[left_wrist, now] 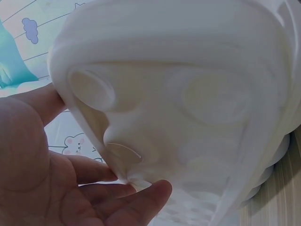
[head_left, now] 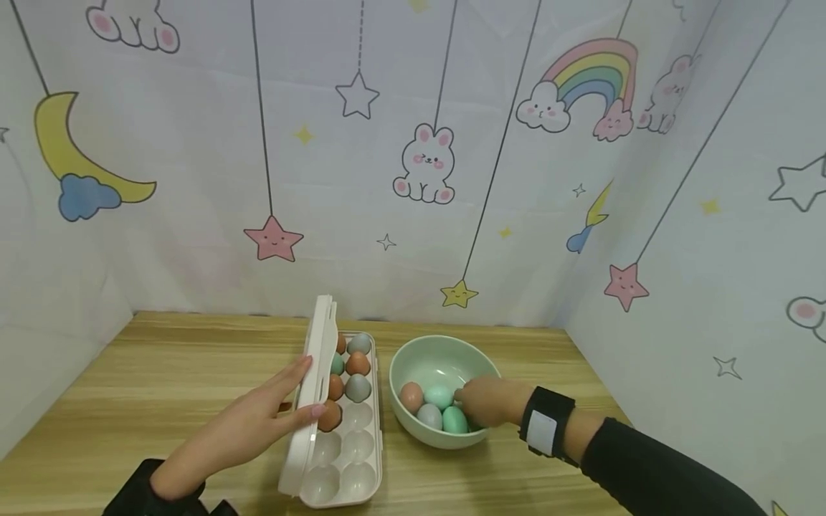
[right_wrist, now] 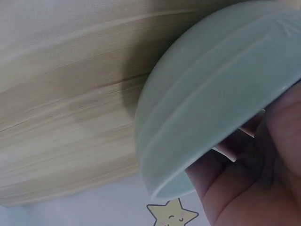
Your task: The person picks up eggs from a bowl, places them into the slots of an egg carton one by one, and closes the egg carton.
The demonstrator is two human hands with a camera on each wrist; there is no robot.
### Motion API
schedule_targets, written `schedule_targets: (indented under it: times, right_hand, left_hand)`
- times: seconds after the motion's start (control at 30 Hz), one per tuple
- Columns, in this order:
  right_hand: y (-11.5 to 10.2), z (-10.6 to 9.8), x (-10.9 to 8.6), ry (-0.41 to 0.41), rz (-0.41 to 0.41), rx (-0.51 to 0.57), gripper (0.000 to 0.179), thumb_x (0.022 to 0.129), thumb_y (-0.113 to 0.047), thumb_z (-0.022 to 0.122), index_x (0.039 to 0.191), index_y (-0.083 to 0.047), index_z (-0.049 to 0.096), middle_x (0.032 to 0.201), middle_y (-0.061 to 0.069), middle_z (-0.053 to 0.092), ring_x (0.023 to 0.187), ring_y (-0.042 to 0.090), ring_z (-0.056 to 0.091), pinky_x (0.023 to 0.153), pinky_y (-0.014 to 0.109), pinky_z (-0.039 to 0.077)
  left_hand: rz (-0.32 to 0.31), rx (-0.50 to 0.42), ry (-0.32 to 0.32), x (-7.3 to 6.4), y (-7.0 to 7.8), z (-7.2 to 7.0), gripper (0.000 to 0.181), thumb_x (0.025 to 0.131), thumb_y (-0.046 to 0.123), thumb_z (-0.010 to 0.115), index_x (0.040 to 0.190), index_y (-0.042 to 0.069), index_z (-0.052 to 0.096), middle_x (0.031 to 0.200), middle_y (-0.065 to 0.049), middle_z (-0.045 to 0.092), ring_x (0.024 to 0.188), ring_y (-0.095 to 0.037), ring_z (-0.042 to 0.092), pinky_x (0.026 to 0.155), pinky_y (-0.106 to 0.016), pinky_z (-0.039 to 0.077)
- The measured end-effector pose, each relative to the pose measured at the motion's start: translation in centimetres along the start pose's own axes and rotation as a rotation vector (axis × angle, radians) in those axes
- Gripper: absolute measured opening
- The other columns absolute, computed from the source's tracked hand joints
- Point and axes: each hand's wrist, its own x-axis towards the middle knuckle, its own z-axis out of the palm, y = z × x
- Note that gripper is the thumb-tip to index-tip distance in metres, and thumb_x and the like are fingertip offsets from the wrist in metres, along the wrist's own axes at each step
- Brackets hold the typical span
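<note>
A white egg carton (head_left: 358,448) stands on the table with its lid (head_left: 314,387) raised on the left. Brown, grey and green eggs, among them a brown egg (head_left: 330,416), fill its far cups; the near cups are bare. My left hand (head_left: 258,419) holds the lid's edge between thumb and fingers. To the right sits a pale green bowl (head_left: 445,351) with several eggs: a pinkish-brown egg (head_left: 411,396), a grey egg (head_left: 429,416) and green ones. My right hand (head_left: 487,401) reaches over the bowl's rim, its curled fingertips hidden among the eggs.
A wooden table (head_left: 213,358) bears the carton and bowl. White cloth printed with cartoon stars, rabbits and a rainbow (head_left: 594,72) rises behind and to the sides. A black band with a pale patch (head_left: 547,424) circles the right wrist.
</note>
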Motion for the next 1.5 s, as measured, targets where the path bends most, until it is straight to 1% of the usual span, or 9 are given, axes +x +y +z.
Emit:
schedule_targets:
  times: [0.1, 0.17, 0.3, 0.53, 0.77, 1.0, 1.2, 1.37, 1.5]
  right_hand:
    - [-0.1, -0.1, 0.2, -0.012, 0.044, 0.033, 0.015, 0.09, -0.012, 0.06, 0.104, -0.01, 0.055, 0.071, -0.002, 0.052, 0.064, 0.011, 0.046, 0.064, 0.029, 0.049]
    - [-0.1, -0.1, 0.3, -0.007, 0.05, 0.051, 0.015, 0.09, -0.011, 0.06, 0.103, -0.01, 0.054, 0.072, -0.002, 0.052, 0.064, 0.012, 0.047, 0.064, 0.03, 0.049]
    - [0.0, -0.1, 0.4, 0.02, 0.026, 0.045, 0.01, 0.089, -0.011, 0.06, 0.099, -0.011, 0.055, 0.079, -0.002, 0.053, 0.067, 0.011, 0.047, 0.065, 0.03, 0.049]
    - [0.5, 0.0, 0.4, 0.039, -0.06, -0.066, 0.01, 0.09, -0.013, 0.059, 0.1, -0.012, 0.059, 0.083, -0.002, 0.051, 0.066, 0.009, 0.043, 0.059, 0.024, 0.045]
    - [0.9, -0.4, 0.4, 0.035, -0.109, -0.102, 0.006, 0.089, -0.014, 0.059, 0.088, -0.014, 0.065, 0.083, -0.005, 0.058, 0.072, 0.008, 0.047, 0.069, 0.026, 0.05]
    - [0.9, -1.3, 0.0, 0.061, 0.032, 0.136, 0.008, 0.09, -0.017, 0.06, 0.092, -0.011, 0.066, 0.077, -0.004, 0.056, 0.069, 0.011, 0.047, 0.069, 0.03, 0.049]
    - [0.9, -2.6, -0.2, 0.132, -0.006, 0.153, 0.012, 0.09, -0.012, 0.059, 0.098, -0.008, 0.067, 0.075, -0.004, 0.054, 0.068, 0.011, 0.047, 0.065, 0.027, 0.046]
    - [0.9, -3.7, -0.2, 0.178, -0.041, 0.176, 0.02, 0.091, -0.012, 0.058, 0.108, -0.006, 0.067, 0.084, -0.003, 0.06, 0.073, 0.011, 0.05, 0.072, 0.03, 0.05]
    - [0.7, -4.7, 0.1, 0.213, -0.099, 0.179, 0.007, 0.089, -0.011, 0.058, 0.091, -0.01, 0.065, 0.075, -0.006, 0.054, 0.069, 0.009, 0.047, 0.064, 0.026, 0.045]
  left_hand:
    - [0.003, 0.004, 0.003, 0.0, 0.0, 0.1, 0.081, 0.093, 0.054, 0.052, 0.151, 0.009, 0.019, 0.155, -0.021, 0.019, 0.12, -0.032, 0.047, 0.092, -0.053, 0.05]
    - [0.004, 0.006, 0.002, 0.0, 0.0, 0.1, 0.082, 0.093, 0.055, 0.052, 0.152, 0.009, 0.019, 0.155, -0.021, 0.019, 0.119, -0.032, 0.049, 0.093, -0.054, 0.049]
    - [0.001, 0.014, -0.001, 0.1, 0.0, 0.0, 0.081, 0.093, 0.055, 0.052, 0.152, 0.01, 0.018, 0.156, -0.02, 0.019, 0.117, -0.031, 0.051, 0.093, -0.055, 0.048]
    - [0.002, 0.014, 0.003, 0.2, 0.1, -0.1, 0.082, 0.092, 0.055, 0.053, 0.152, 0.011, 0.018, 0.156, -0.019, 0.018, 0.117, -0.031, 0.051, 0.094, -0.055, 0.048]
    - [-0.002, -0.007, -0.002, 0.2, 0.0, -0.2, 0.084, 0.091, 0.056, 0.053, 0.152, 0.011, 0.017, 0.156, -0.02, 0.018, 0.117, -0.031, 0.05, 0.091, -0.053, 0.05]
    - [-0.017, -0.002, -0.016, 0.2, 0.2, -0.3, 0.083, 0.092, 0.056, 0.052, 0.152, 0.012, 0.017, 0.156, -0.019, 0.017, 0.115, -0.031, 0.052, 0.092, -0.055, 0.049]
    - [-0.009, 0.015, -0.01, 0.2, 0.2, -0.3, 0.082, 0.092, 0.056, 0.052, 0.152, 0.011, 0.018, 0.156, -0.019, 0.018, 0.116, -0.032, 0.052, 0.093, -0.056, 0.048]
    - [-0.008, 0.006, -0.007, 0.2, 0.2, -0.2, 0.082, 0.092, 0.056, 0.052, 0.152, 0.011, 0.018, 0.156, -0.019, 0.018, 0.116, -0.031, 0.052, 0.093, -0.055, 0.048]
    - [-0.01, -0.004, -0.006, 0.1, 0.2, -0.2, 0.083, 0.092, 0.057, 0.052, 0.152, 0.011, 0.018, 0.156, -0.019, 0.018, 0.118, -0.031, 0.05, 0.093, -0.055, 0.048]
